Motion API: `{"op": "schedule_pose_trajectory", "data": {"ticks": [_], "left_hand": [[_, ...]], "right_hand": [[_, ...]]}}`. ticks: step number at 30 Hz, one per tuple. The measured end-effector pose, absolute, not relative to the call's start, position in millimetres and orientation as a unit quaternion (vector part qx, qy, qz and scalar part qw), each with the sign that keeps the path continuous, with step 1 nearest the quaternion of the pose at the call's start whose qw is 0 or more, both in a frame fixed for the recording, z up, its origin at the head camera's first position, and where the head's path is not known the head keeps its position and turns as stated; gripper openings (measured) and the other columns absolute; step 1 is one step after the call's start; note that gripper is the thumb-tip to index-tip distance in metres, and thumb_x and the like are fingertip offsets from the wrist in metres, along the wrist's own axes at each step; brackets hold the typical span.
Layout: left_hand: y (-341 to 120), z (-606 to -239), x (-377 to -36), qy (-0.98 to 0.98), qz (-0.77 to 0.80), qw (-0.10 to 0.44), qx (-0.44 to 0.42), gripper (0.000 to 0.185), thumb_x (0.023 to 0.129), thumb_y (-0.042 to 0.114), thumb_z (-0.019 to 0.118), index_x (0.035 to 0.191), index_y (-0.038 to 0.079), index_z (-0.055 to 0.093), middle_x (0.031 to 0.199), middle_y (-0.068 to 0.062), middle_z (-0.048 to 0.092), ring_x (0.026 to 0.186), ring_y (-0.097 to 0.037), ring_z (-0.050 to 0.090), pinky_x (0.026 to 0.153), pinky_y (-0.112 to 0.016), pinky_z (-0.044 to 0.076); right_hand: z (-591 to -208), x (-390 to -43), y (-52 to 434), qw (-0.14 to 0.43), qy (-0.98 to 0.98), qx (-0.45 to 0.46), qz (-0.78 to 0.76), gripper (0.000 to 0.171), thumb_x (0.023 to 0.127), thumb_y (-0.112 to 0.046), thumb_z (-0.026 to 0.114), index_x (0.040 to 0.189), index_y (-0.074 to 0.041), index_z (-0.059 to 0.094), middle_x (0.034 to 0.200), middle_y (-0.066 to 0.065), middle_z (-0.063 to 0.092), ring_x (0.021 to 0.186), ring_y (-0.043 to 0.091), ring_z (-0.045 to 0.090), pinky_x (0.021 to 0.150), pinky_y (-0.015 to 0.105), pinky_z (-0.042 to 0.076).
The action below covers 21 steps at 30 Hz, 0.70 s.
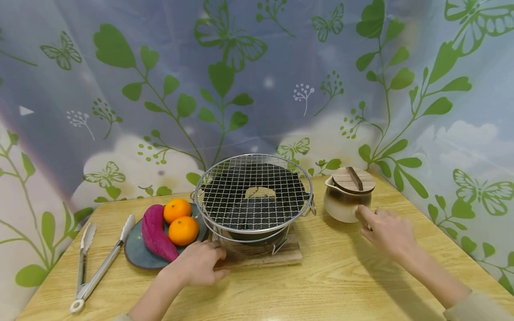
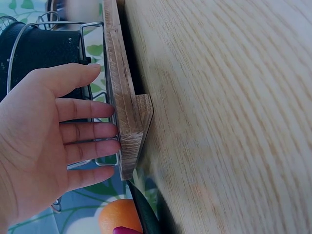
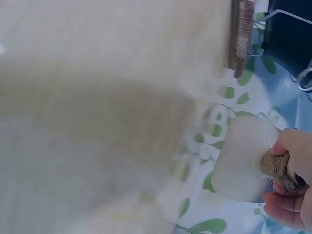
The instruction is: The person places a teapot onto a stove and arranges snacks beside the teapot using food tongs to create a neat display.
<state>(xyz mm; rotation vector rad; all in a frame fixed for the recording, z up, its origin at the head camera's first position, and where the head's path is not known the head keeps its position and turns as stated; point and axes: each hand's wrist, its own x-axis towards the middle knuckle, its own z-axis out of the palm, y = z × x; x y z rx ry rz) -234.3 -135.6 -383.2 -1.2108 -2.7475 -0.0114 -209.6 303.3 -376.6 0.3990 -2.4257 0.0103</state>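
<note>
Printed leaves and butterflies are filling the backdrop [image 1: 273,84] behind a wood-grained desk [image 1: 329,285], where a person is reaching forward with two bare hands. At the right side of the desk, the right hand [image 1: 387,229] is gripping the twine-wrapped handle [image 3: 275,163] of a brown-and-cream pot [image 1: 341,209], whose spout is pointing left; whether its base is touching the desk is hard to tell. Wooden and barred with a dark grip, a lid [image 1: 345,178] is covering the pot. The left hand [image 1: 201,263] is holding nothing, its fingers extending straight and their tips meeting a wooden board [image 1: 295,254] near the middle of the desk. On that board a dark stove [image 2: 29,56] is standing in a wire frame, with a round mesh grill [image 1: 254,194] spreading over it. Just left, a blue plate [image 1: 136,252] is carrying a purple sweet potato [image 1: 156,232] and two oranges [image 1: 183,231], while metal tongs [image 1: 104,267] are lying splayed farther left, their ringed end facing the near edge.
</note>
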Motion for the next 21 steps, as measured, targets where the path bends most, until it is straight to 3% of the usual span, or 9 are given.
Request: {"op": "schedule_pose_trajectory", "data": {"ticks": [6, 10, 13, 21], "left_hand": [[-136.1, -383.9, -235.6, -0.914, -0.002, 0.067, -0.401, 0.025, 0.079, 0.042, 0.064, 0.076, 0.018, 0.062, 0.085, 0.003, 0.058, 0.076, -0.019, 0.054, 0.066, -0.035, 0.044], [-136.2, -383.0, -236.3, -0.914, 0.001, 0.064, -0.399, 0.025, 0.079, 0.043, 0.064, 0.074, 0.019, 0.060, 0.083, 0.004, 0.057, 0.075, -0.019, 0.054, 0.063, -0.033, 0.043], [-136.1, -382.7, -236.0, -0.915, 0.001, 0.063, -0.399, 0.025, 0.079, 0.043, 0.064, 0.072, 0.020, 0.058, 0.082, 0.005, 0.056, 0.074, -0.018, 0.053, 0.063, -0.033, 0.042], [-135.3, -382.8, -235.2, -0.915, -0.001, 0.062, -0.399, 0.024, 0.079, 0.042, 0.064, 0.072, 0.019, 0.059, 0.083, 0.004, 0.056, 0.076, -0.019, 0.054, 0.064, -0.034, 0.043]], "right_hand": [[-358.3, -210.6, 303.4, 0.364, -0.918, 0.158, 0.007, 0.033, 0.065, -0.016, 0.071, 0.093, -0.015, 0.053, 0.055, 0.000, 0.040, 0.041, 0.019, 0.039, 0.031, 0.030, 0.023], [-346.4, -212.7, 304.2, 0.419, -0.889, 0.186, -0.011, 0.017, 0.070, -0.018, 0.058, 0.086, -0.014, 0.053, 0.051, -0.003, 0.035, 0.038, 0.014, 0.029, 0.032, 0.026, 0.016], [-336.5, -211.5, 303.7, 0.426, -0.884, 0.192, -0.019, 0.012, 0.075, -0.021, 0.055, 0.085, -0.015, 0.054, 0.051, -0.004, 0.034, 0.039, 0.013, 0.029, 0.032, 0.026, 0.015], [-312.3, -203.7, 298.2, 0.388, -0.906, 0.169, -0.016, 0.027, 0.067, -0.015, 0.068, 0.092, -0.017, 0.057, 0.053, -0.005, 0.039, 0.040, 0.012, 0.032, 0.032, 0.025, 0.017]]}}
